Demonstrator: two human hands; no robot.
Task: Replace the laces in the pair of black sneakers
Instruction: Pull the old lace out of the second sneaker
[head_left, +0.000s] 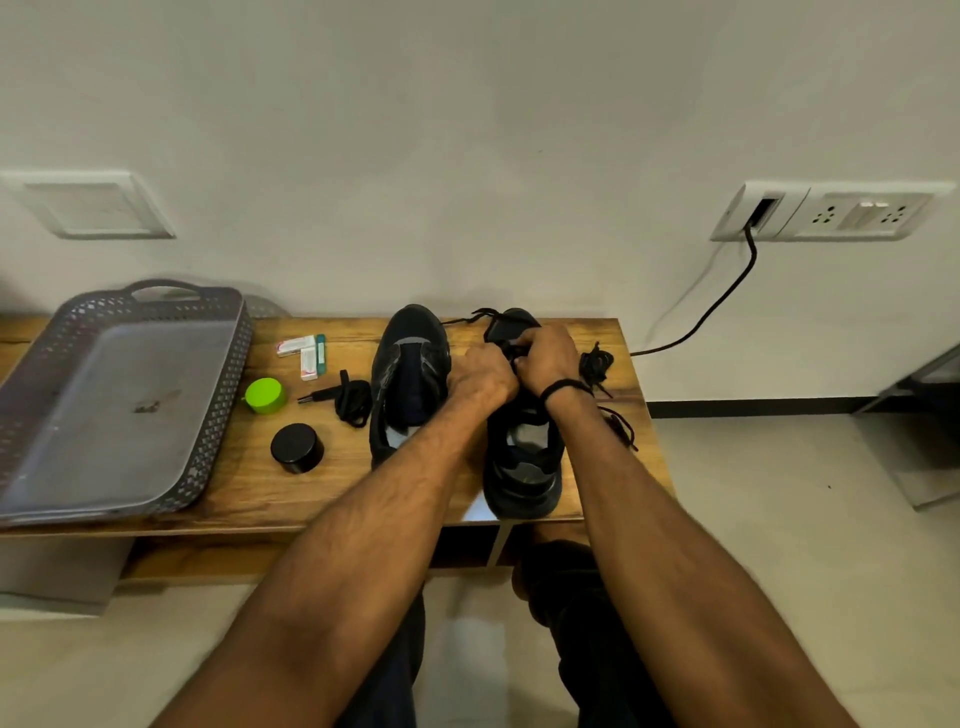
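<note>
At the right edge of the desk (337, 483), left hand (483, 376) and right hand (548, 358) clenched fingers (524, 340) on the sneaker (524, 483) lace (483, 313), likely to work its eyelets.

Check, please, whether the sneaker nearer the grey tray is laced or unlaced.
Unlaced: the sneaker shows a bare tongue with no lace crossing it; a bundled lace lies beside it.

Gap btwn jar (297, 447) & L sneaker (410, 374)

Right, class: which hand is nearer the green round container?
Left. The left hand works at one sneaker, with the other sneaker between it and the green container; the right hand sits just beyond, farther away.
</note>
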